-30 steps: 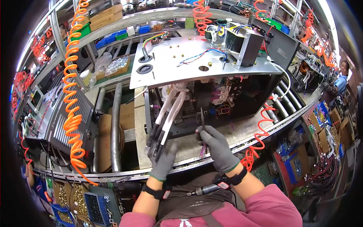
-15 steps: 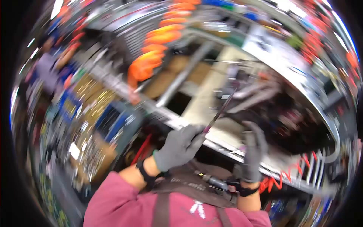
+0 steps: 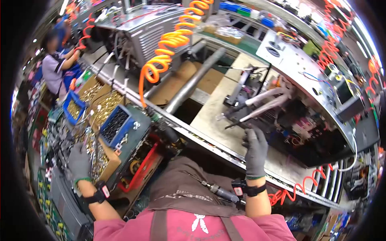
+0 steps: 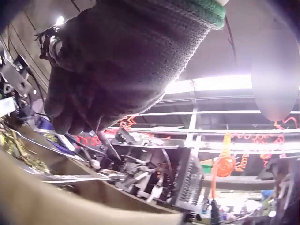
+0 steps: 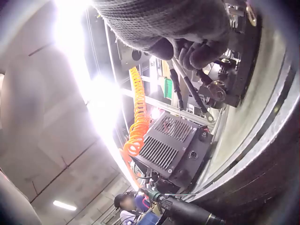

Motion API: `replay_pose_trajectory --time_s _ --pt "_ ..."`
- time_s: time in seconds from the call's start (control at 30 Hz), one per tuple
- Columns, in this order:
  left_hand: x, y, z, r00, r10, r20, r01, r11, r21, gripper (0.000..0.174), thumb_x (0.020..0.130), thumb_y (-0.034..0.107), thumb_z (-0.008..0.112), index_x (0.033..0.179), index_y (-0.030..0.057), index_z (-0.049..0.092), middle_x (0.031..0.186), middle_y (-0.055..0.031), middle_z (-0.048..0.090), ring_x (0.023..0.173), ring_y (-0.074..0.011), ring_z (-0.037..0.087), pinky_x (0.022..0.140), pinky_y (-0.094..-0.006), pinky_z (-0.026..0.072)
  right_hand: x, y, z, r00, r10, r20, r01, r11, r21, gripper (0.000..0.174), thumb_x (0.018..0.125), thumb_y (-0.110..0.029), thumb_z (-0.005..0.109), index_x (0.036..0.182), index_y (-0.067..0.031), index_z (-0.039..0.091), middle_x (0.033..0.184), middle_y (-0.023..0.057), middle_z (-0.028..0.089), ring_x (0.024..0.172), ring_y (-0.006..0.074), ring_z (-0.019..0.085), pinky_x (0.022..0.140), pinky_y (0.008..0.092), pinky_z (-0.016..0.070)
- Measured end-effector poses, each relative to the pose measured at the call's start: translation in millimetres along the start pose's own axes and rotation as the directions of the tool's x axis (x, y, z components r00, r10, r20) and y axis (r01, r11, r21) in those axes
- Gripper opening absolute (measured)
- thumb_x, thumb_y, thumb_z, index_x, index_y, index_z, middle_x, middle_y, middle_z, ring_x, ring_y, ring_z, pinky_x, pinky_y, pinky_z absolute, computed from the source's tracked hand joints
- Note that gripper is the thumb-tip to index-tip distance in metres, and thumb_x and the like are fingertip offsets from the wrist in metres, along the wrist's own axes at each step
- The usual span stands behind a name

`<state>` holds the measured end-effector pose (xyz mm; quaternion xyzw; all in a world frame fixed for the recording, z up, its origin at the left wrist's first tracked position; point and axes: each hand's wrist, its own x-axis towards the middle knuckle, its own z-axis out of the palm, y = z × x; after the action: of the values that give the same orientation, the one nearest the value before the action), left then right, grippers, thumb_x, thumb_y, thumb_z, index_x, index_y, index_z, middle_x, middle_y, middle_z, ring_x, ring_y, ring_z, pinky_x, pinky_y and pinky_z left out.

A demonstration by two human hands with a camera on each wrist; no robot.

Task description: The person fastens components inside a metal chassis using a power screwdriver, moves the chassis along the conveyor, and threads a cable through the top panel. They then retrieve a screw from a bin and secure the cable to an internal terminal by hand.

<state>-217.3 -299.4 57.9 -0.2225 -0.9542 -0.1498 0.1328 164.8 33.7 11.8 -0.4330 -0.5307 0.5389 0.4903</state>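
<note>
My gloved left hand [image 3: 79, 162] is over the parts bins at the far left, fingers pointing into them. In the left wrist view its fingers [image 4: 65, 105] bend downward, and a small shiny ring-like piece [image 4: 55, 48] shows beside the hand; I cannot tell whether it is held. My gloved right hand [image 3: 256, 150] grips a black-sleeved cable at the front of the open machine [image 3: 299, 132]. In the right wrist view the cable's ring lug [image 5: 216, 90] sticks out below the curled fingers. Other sleeved cables [image 3: 267, 108] with lugs hang alongside.
A cardboard box of brass screws [image 3: 107, 106] and a blue bin of black screws [image 3: 116, 126] stand at left. An orange coiled hose [image 3: 167, 46] hangs ahead. A louvred machine [image 3: 157, 38] stands on the roller line. Another person [image 3: 56, 70] works at far left.
The view has swung left. My left hand left the workbench, where it held a thin dark rod, and moved to the bins. My right hand came to the cable ends.
</note>
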Motion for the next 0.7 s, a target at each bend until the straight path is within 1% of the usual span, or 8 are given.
replay_pose_trajectory --time_s 0.1,0.23,0.3,0.37,0.47,0.53,0.63,0.7 --pt "3 16 0 0.997 -0.073 0.004 0.07 0.977 0.202 0.035 0.089 0.031 0.055 0.11 0.0046 0.061 0.108 -0.0203 0.062 0.099 -0.037 0.059 0.084 -0.0425 0.0456 1 11 -2 0.997 0.063 -0.034 -0.063 0.998 0.006 0.024 0.091 -0.02 0.055 0.099 0.0016 0.062 0.087 0.0049 0.061 0.071 0.0098 0.055 0.061 0.0232 0.0464" --pt "-17 115 -10 0.975 0.18 -0.129 -0.221 0.841 -0.494 0.031 0.086 0.02 0.059 0.112 0.0036 0.061 0.102 -0.0153 0.063 0.095 -0.0283 0.061 0.085 -0.0363 0.0468 5 5 9 0.994 0.104 -0.014 -0.104 0.994 0.026 0.032 0.092 -0.029 0.055 0.101 0.0013 0.06 0.095 0.0078 0.063 0.077 0.0113 0.058 0.063 0.0234 0.0475" --pt "-33 182 -22 0.923 0.384 0.029 -0.292 0.746 -0.598 0.023 0.086 0.009 0.061 0.107 0.0006 0.061 0.1 -0.0113 0.064 0.094 -0.019 0.061 0.084 -0.0298 0.0465 10 4 20 0.993 0.115 0.025 -0.115 0.993 -0.014 0.035 0.092 -0.032 0.056 0.102 0.0007 0.06 0.094 0.0071 0.063 0.078 0.0119 0.059 0.063 0.0237 0.0478" --pt "-37 224 3 0.76 0.645 -0.083 -0.505 0.506 -0.7 0.019 0.083 0.006 0.06 0.101 0.0 0.062 0.092 -0.0113 0.063 0.083 -0.019 0.061 0.077 -0.0288 0.0478 14 10 30 0.986 0.162 0.039 -0.165 0.982 0.094 0.035 0.093 -0.033 0.055 0.105 -0.0002 0.059 0.096 0.0059 0.062 0.078 0.0117 0.059 0.063 0.0236 0.0476" --pt "-38 286 38 0.647 0.753 -0.119 -0.474 0.275 -0.837 0.024 0.084 0.005 0.057 0.107 0.0001 0.061 0.094 -0.0134 0.064 0.086 -0.023 0.062 0.078 -0.0299 0.0471 17 18 30 0.981 0.193 0.038 -0.196 0.953 0.232 0.035 0.094 -0.033 0.053 0.108 -0.0007 0.057 0.096 0.0053 0.061 0.079 0.0114 0.059 0.062 0.0235 0.0475" --pt "-37 317 58 0.604 0.797 -0.004 -0.36 0.269 -0.893 0.028 0.089 0.011 0.054 0.114 -0.0015 0.059 0.1 -0.0122 0.064 0.091 -0.0203 0.062 0.081 -0.0278 0.0466 12 16 24 0.981 0.19 0.03 -0.192 0.953 0.234 0.034 0.096 -0.032 0.05 0.109 -0.0015 0.057 0.095 0.005 0.061 0.078 0.0107 0.059 0.062 0.0229 0.0472" --pt "-34 348 101 0.376 0.82 0.431 0.374 0.292 -0.88 0.035 0.094 0.021 0.05 0.12 -0.0022 0.056 0.103 -0.0091 0.064 0.091 -0.0156 0.061 0.079 -0.0275 0.049 5 16 16 0.967 0.24 0.088 -0.256 0.922 0.291 0.035 0.098 -0.032 0.045 0.114 -0.0031 0.055 0.099 0.0045 0.061 0.078 0.0099 0.057 0.062 0.0219 0.0466" --pt "-35 353 108 0.216 0.809 0.547 0.618 0.321 -0.718 0.036 0.095 0.026 0.051 0.121 0.0015 0.057 0.105 -0.0068 0.063 0.093 -0.0143 0.061 0.077 -0.029 0.0515 2 12 16 0.97 0.228 0.087 -0.244 0.919 0.31 0.037 0.097 -0.034 0.045 0.113 -0.0023 0.056 0.097 0.0041 0.061 0.078 0.0098 0.057 0.063 0.0219 0.0463"
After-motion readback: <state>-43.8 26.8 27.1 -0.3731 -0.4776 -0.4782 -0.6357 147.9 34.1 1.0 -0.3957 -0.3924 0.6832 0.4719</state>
